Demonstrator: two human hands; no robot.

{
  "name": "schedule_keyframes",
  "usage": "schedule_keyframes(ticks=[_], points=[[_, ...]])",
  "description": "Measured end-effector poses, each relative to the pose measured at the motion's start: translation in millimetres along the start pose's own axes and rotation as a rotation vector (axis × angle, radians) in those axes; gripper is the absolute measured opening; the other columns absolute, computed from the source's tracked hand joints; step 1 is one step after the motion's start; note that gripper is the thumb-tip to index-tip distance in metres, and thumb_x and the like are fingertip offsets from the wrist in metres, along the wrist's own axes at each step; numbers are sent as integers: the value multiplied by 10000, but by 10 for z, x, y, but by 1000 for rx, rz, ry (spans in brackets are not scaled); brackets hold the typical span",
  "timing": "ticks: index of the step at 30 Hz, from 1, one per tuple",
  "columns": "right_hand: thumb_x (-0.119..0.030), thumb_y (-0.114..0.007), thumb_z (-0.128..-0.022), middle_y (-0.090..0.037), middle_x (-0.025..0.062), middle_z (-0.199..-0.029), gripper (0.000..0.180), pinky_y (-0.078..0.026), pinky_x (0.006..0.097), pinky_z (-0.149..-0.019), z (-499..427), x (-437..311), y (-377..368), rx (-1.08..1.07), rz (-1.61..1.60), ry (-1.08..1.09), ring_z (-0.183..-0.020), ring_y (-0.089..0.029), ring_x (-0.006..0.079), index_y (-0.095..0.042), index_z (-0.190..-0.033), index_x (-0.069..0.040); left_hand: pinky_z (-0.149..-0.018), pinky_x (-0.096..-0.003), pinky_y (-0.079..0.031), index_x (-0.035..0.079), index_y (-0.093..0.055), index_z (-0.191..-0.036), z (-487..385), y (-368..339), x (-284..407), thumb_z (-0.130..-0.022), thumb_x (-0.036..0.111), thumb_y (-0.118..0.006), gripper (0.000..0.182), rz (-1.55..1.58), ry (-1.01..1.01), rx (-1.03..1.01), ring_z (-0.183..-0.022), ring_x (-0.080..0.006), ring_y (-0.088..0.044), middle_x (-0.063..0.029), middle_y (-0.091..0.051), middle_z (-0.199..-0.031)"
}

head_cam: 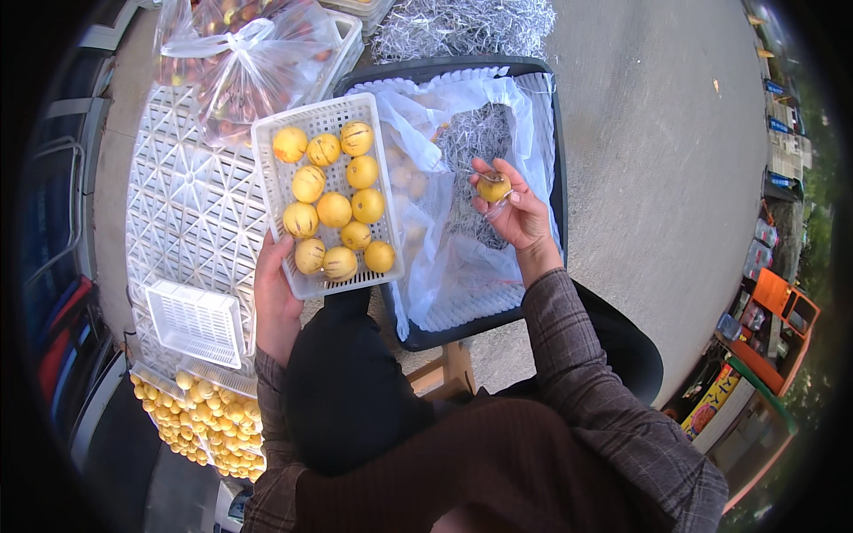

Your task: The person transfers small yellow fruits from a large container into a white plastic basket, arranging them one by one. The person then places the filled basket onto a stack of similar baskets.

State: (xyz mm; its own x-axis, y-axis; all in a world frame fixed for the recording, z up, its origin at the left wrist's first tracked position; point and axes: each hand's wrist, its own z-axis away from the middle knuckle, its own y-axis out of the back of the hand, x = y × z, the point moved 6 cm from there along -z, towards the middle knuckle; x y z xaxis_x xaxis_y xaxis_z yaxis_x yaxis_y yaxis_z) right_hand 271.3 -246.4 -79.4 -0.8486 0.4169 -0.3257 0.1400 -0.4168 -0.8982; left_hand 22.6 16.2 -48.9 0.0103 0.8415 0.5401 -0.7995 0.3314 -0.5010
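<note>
My left hand (276, 286) grips the lower left corner of a white plastic basket (321, 288). Several round yellow fruits with dark streaks, such as this fruit (334, 210), lie in it. In the fingers of my right hand (520, 216) is a smaller yellow fruit (494, 189), with some clear plastic film about it. That hand is above a dark plastic crate (558, 153), lined with translucent plastic sheet (433, 280) and holding shredded paper (466, 143). More yellow fruit shows dimly through the sheet beside the basket.
A white lattice platform (193, 200) stands to the left, bearing an empty white basket (193, 320) and a knotted bag of reddish fruit (246, 53). Below are many yellow fruits (213, 420). Shredded paper (466, 26) lies beyond the crate. An orange container (776, 300) is far right.
</note>
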Motion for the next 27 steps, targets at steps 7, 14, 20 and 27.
schedule_keyframes(ticks=[7, 14, 20, 27], points=[[14, -686, -773, -533, 185, -1430, 683, -476, 416, -1020, -57, -124, -191, 48, 268, -17, -1251, -566, 303, -521, -1427, -91, -1080, -417, -440, -5, -397, -1441, -7, -16, 13, -929, 111, -544, 545, 7, -2, -57, -1265, -275, -536, -150, -528, -1384], [32, -671, -802, -629, 119, -1262, 593, -507, 358, -982, -190, -122, -77, 306, 602, -260, -1141, -623, 254, -546, -1375, -57, -1088, -426, -432, 18, -386, -1460, -28, -67, 22, -909, 141, -552, 588, -27, -32, -122, -1290, -284, -525, -139, -528, -1404], [71, -702, -738, -628, 57, -1141, 604, -491, 276, -907, -361, -314, -276, 403, 1051, -251, -1027, -611, 158, -564, -1320, -12, -1080, -407, -442, 9, -381, -1459, -6, -54, 41, -913, 105, -533, 575, -57, -23, -115, -1280, -274, -532, -145, -528, -1396], [53, -720, -782, -646, 40, -1129, 514, -506, 274, -907, -698, -666, -844, 298, 1032, -44, -1007, -627, 138, -596, -1278, -8, -1088, -411, -438, 8, -364, -1469, 21, -84, 79, -917, 87, -507, 575, -81, 5, -115, -1286, -276, -527, -149, -513, -1410]])
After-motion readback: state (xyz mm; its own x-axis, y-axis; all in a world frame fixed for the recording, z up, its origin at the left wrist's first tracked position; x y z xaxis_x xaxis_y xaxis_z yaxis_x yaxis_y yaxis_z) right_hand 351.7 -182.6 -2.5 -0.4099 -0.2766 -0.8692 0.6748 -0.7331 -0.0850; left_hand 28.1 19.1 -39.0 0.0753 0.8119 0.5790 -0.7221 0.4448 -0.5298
